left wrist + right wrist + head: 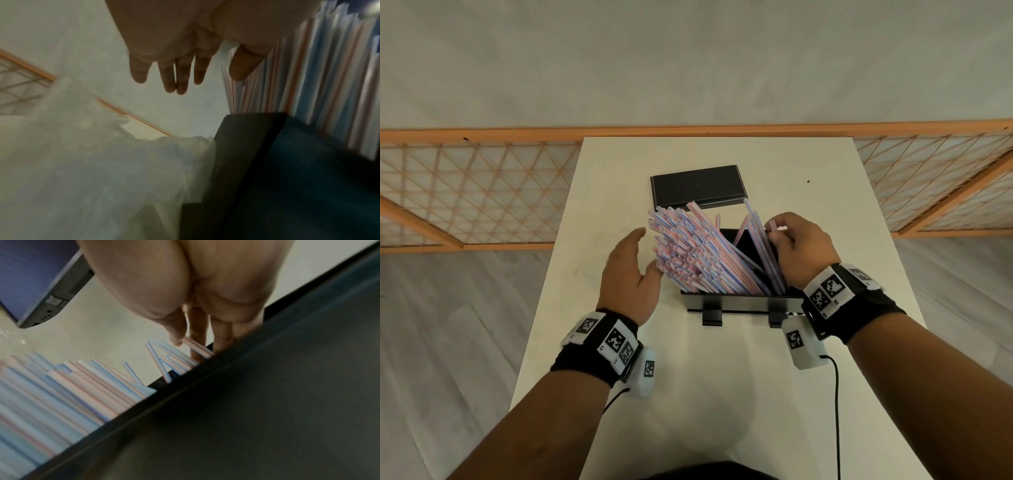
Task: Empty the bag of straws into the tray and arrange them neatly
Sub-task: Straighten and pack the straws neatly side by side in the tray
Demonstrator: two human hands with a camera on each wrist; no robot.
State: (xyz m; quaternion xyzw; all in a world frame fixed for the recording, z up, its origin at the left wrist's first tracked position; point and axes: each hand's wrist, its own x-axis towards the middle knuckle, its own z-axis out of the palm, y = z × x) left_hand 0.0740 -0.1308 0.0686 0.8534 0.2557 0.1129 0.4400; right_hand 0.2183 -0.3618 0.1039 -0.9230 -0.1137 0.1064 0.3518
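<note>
A thick bundle of pink-and-blue striped straws point(688, 253) stands in the black tray point(739, 299), leaning to the left. A few straws point(760, 240) lean the other way at the tray's right end. My right hand point(774, 231) pinches the tops of these; in the right wrist view thumb and fingers hold one straw point(195, 347) above the tray wall point(267, 402). My left hand point(640, 250) is flat with fingers point(174, 78) straight, its thumb just beside the bundle point(308, 81). The clear bag point(92, 162) lies crumpled left of the tray point(257, 162).
A flat black lid point(697, 186) lies on the white table point(722, 394) just behind the tray. A black cable point(837, 411) runs from my right wrist off the near edge. A wooden lattice screen point(482, 192) stands behind the table.
</note>
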